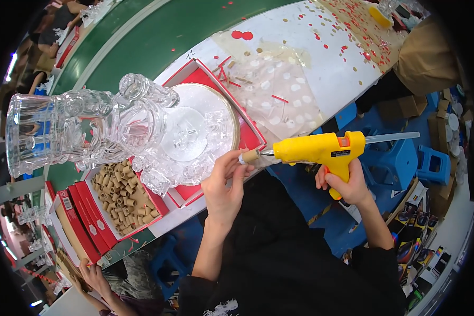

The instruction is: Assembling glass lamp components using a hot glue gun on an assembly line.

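In front of my chest, my left hand (224, 181) pinches a short brown cardboard tube (251, 156) between thumb and fingers. A whitish piece shows at the tube's left end. My right hand (348, 185) is wrapped round the handle of a yellow glue gun (313, 149), whose nozzle points left and meets the tube's right end. A pale glue stick (392, 137) juts out of the gun's back. To the left of my left hand, a large clear ornament (134, 124) lies over a round, gold-rimmed white base (195, 94), which rests in an open red box (246, 120).
A box of cardboard tubes (122, 197) stands at left beside red boxes (92, 218). Red and gold confetti (347, 37) covers the table's far right. Blue stools (389, 166) stand on the floor at right. Another person's hand (95, 278) is at lower left.
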Demonstrator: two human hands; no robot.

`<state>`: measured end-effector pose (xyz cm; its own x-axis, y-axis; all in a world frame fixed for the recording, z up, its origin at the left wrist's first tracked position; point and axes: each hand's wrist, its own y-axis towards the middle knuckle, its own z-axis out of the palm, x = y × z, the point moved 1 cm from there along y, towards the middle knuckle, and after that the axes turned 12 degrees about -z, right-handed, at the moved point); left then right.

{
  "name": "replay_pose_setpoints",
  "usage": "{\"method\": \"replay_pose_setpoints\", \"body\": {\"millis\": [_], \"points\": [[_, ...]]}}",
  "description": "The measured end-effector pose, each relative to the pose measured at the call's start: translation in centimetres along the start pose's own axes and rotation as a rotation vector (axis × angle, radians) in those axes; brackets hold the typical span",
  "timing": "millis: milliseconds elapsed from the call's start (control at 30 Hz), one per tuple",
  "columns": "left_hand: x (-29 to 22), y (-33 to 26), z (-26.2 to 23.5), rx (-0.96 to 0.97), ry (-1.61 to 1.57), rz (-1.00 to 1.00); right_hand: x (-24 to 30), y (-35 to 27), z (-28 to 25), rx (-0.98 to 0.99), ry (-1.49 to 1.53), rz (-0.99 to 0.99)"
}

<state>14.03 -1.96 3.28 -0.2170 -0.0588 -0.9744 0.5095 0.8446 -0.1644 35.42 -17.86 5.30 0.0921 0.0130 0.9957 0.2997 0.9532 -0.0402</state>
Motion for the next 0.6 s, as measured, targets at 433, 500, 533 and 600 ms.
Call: {"method": "replay_pose_setpoints", "body": {"millis": [433, 500, 533, 600], "points": [[0.56, 0.02, 0.04, -0.048, 0.02, 0.024, -0.29, -0.11, 0.53, 0.0, 0.013, -0.037], [0.39, -0.03, 0.05, -0.048, 0.022, 0.023, -0.31, -0.1, 0.51, 0.007, 0.01, -0.046], [0.33, -0.04, 0.05, -0.047, 0.023, 0.02, -0.29, -0.13, 0.53, 0.007, 0.001, -0.05], [0.28, -0.1, 0.05, -0.037, 0.025, 0.012, -0.36, -0.17, 0.52, 0.007, -0.005, -0.052]]}}
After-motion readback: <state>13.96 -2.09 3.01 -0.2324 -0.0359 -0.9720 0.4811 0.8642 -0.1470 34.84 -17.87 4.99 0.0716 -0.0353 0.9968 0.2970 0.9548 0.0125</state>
